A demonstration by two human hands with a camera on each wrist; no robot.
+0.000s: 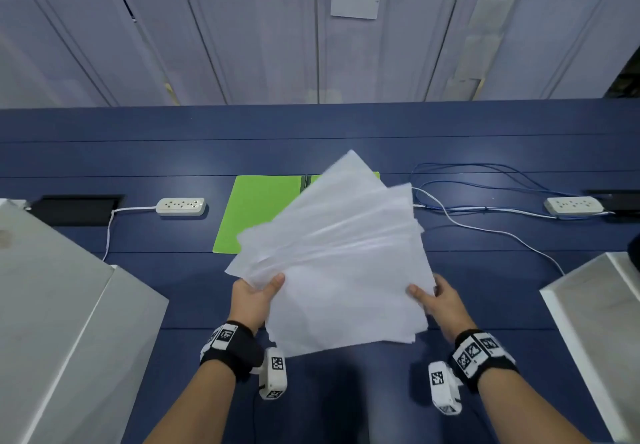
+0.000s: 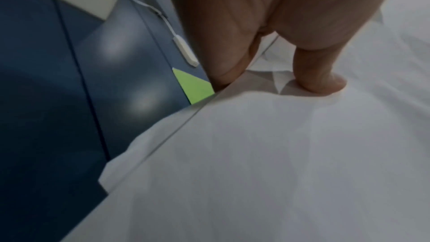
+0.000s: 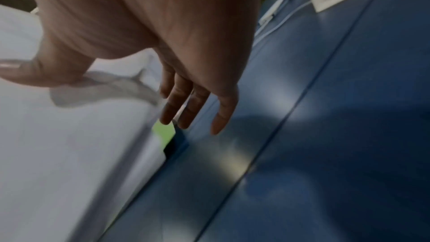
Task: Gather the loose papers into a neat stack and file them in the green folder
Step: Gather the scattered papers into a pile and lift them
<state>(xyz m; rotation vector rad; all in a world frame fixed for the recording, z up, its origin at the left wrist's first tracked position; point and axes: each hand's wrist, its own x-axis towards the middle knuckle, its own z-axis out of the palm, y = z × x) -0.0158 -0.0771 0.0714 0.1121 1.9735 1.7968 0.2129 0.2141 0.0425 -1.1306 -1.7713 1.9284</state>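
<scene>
A fanned bunch of white papers is held just above the blue table, its sheets out of line. My left hand grips the lower left corner, thumb on top and fingers underneath. My right hand is at the right edge: its thumb reaches over the top sheet, and its fingers are straight beside the edge. The green folder lies open on the table behind the papers, its right half mostly hidden by them. A corner of the folder shows past my left fingers.
White power strips lie left and right of the folder. Blue and white cables trail across the table on the right. Large white boxes stand at the near left and near right. A panelled wall rises behind the table.
</scene>
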